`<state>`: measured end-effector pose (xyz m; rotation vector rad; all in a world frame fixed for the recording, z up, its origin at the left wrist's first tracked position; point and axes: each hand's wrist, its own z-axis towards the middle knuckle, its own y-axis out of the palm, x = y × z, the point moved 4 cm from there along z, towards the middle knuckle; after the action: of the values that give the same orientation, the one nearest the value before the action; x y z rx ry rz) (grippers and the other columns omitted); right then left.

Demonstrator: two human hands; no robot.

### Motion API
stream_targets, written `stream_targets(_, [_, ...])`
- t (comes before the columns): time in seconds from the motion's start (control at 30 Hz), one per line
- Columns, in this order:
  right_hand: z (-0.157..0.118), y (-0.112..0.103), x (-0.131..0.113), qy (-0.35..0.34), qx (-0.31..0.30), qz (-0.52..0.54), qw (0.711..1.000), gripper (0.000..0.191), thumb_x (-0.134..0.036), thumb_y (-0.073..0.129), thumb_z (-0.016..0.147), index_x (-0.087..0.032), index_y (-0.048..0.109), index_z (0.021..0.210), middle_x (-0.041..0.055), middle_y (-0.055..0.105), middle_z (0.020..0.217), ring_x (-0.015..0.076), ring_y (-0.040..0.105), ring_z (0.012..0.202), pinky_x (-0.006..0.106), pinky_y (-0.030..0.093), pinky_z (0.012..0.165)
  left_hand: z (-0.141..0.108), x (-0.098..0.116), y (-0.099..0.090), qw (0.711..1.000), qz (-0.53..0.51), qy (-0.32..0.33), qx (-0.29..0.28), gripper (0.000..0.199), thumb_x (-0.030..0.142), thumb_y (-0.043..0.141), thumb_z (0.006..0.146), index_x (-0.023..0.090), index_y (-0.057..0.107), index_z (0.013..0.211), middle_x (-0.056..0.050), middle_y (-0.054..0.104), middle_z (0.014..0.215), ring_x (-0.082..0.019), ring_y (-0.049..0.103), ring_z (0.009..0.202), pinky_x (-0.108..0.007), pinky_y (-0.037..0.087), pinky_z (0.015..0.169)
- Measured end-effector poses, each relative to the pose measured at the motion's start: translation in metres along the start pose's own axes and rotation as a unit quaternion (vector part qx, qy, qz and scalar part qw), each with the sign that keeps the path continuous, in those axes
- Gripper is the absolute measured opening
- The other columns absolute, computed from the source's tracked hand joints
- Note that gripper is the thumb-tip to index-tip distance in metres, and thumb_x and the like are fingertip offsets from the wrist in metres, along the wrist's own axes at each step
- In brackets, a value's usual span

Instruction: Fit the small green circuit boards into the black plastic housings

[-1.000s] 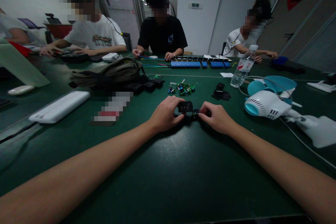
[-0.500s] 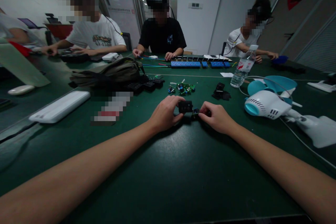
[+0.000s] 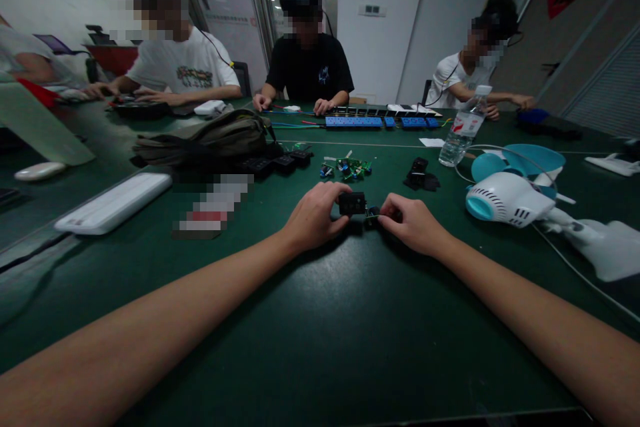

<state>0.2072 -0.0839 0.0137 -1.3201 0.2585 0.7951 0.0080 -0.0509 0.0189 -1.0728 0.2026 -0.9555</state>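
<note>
My left hand is closed on a small black plastic housing, gripped between thumb and fingers just above the green table. Right beside it, my right hand pinches a small circuit board by its edge; dark parts sit on the board. The board is close against the housing's right end, and I cannot tell whether the two are joined. Beyond my hands lies a pile of green circuit boards with blue and white parts. Several black housings lie further left, and black pieces lie to the right.
A white and blue fan and a water bottle stand on the right. Left are a bag and a white power bank-like block. Co-workers sit across the table behind blue strips.
My hands, the housing and the board stay almost in place, with only a very slight shift. At the far right, a co-worker's hand has moved slightly over a blue thing.
</note>
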Motion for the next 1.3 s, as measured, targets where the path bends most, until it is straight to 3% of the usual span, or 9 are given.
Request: stream_targets(1.3, [-0.0002,-0.0005,-0.0020,0.001,0.000,-0.008,1.000,0.006,-0.020,0.062,0.085,-0.019,0.058,0.081,-0.0011,0.063,0.072,0.0129,0.054,0.063,0.026,0.038,0.059,-0.0004,-0.0001,-0.0012,1.000,-0.018,-0.013,-0.003,0.035,0.026,0.064,0.080,0.020,0.055,0.113,-0.007,0.065,0.104,-0.024,0.059,0.095,-0.040,0.050,0.086])
